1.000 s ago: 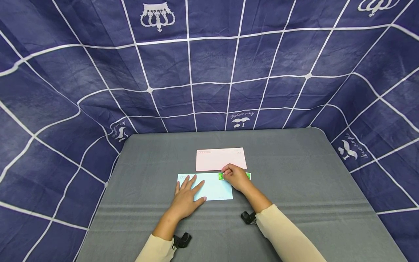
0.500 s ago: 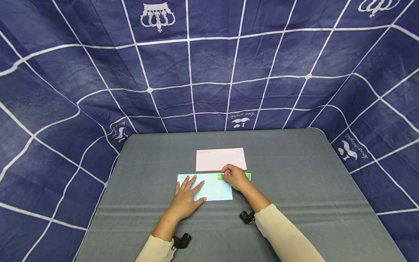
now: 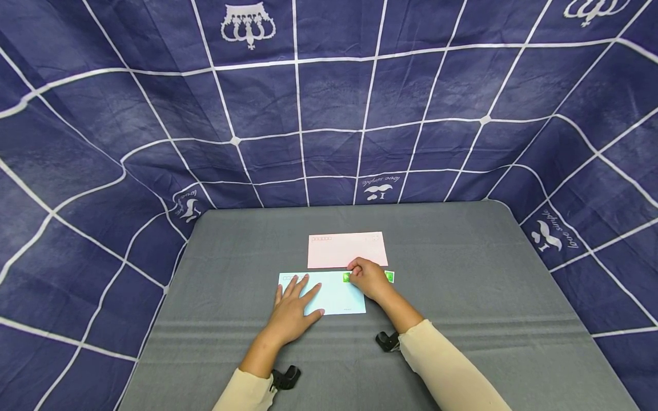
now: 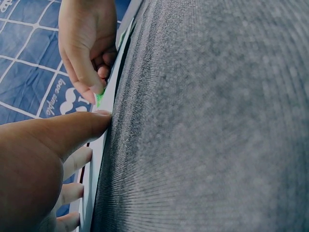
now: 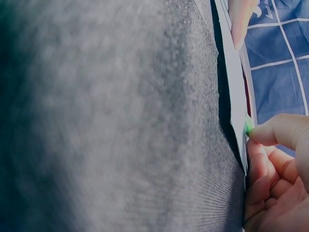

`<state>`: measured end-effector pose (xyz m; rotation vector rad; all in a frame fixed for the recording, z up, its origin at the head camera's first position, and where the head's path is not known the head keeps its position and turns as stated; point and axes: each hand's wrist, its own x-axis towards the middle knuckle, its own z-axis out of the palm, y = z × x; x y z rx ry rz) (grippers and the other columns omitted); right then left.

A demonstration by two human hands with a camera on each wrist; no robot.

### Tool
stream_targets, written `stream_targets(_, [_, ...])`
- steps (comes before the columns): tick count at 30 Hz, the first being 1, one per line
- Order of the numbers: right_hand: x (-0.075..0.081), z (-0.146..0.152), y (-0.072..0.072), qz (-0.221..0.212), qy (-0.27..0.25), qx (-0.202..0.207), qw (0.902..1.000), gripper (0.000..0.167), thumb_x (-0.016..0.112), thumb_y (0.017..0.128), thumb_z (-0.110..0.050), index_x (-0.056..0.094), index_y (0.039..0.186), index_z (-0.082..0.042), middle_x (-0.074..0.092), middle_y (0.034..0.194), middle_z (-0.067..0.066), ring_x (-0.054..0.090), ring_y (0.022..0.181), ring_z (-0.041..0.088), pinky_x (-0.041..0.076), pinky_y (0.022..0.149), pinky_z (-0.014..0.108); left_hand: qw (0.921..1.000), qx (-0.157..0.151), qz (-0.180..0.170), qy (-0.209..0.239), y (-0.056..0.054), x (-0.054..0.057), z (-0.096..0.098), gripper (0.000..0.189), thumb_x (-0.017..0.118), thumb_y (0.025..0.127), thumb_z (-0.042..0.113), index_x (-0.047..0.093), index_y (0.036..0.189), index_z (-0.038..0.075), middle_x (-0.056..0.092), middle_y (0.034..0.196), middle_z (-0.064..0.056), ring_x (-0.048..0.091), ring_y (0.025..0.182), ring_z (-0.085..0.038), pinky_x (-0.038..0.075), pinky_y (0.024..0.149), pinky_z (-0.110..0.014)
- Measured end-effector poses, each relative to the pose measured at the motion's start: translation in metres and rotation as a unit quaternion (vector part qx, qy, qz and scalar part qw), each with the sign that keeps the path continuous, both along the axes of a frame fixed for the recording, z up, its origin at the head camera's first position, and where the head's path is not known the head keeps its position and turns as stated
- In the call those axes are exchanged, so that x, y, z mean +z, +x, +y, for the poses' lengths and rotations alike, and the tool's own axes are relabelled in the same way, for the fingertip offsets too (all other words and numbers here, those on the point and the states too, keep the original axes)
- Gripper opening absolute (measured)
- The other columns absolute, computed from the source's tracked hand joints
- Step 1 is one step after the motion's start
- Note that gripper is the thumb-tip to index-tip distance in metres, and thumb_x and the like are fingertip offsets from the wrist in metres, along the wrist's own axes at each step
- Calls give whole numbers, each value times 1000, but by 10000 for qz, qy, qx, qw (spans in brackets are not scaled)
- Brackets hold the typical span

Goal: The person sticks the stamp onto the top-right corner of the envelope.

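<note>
A light blue envelope (image 3: 336,299) lies flat on the grey cloth. My left hand (image 3: 290,314) rests on its left part with the fingers spread and straight. At the envelope's upper right, my right hand (image 3: 369,278) pinches a small green stamp (image 3: 346,277) between thumb and curled fingers. The left wrist view shows the green stamp (image 4: 99,98) under the right thumb, close against the envelope (image 4: 107,104). To the right of that hand another green stamp piece (image 3: 389,276) with a white border shows; what lies between the two green pieces is hidden behind the hand.
A pink envelope (image 3: 341,254) with printed postcode boxes lies just beyond the blue one. Grey cloth (image 3: 462,274) covers the table. A dark blue curtain (image 3: 329,103) with white grid lines surrounds it at the back and sides.
Both hands, the envelopes and the stamps keep their places. Only the right forearm and its wrist camera have shifted very slightly left.
</note>
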<state>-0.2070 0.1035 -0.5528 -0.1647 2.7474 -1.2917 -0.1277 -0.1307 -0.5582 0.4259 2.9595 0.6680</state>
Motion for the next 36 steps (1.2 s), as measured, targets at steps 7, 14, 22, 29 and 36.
stream_targets(7, [0,-1,0,95,66,-20,9999,10,68,83,-4,69,92,-9,54,72,-5,49,64,8,39,59,21,10000,-4,3,7,0,1,0,64,68,93,49,52,149,23,36,164,-12,22,155,-40,10,120,-72])
stream_targets(14, [-1,0,-1,147,133,53,9998,13,69,82,-3,69,94,-9,55,72,-5,48,64,8,39,60,21,10000,-13,3,17,0,2,1,64,68,93,49,52,150,23,35,164,-12,22,155,-40,10,120,-72])
stream_targets(22, [-1,1,0,89,25,35,10000,12,70,83,-5,69,95,-9,55,73,-3,49,64,9,40,60,22,10000,-22,-22,26,0,1,1,65,68,93,49,52,150,23,35,164,-13,22,155,-41,10,120,-72])
stream_targets(29, [-4,1,0,-29,-167,-179,9997,12,59,93,-9,70,96,-11,60,77,-1,51,68,9,42,65,24,10000,-10,-28,12,1,0,1,64,68,93,48,52,150,24,35,164,-12,21,156,-40,10,120,-72])
stream_targets(36, [-4,3,0,-127,-297,-255,9992,15,56,93,-8,70,99,-12,63,83,1,53,71,10,44,69,26,10000,3,-26,34,0,0,1,65,69,92,48,52,150,23,35,164,-13,21,155,-40,10,120,-72])
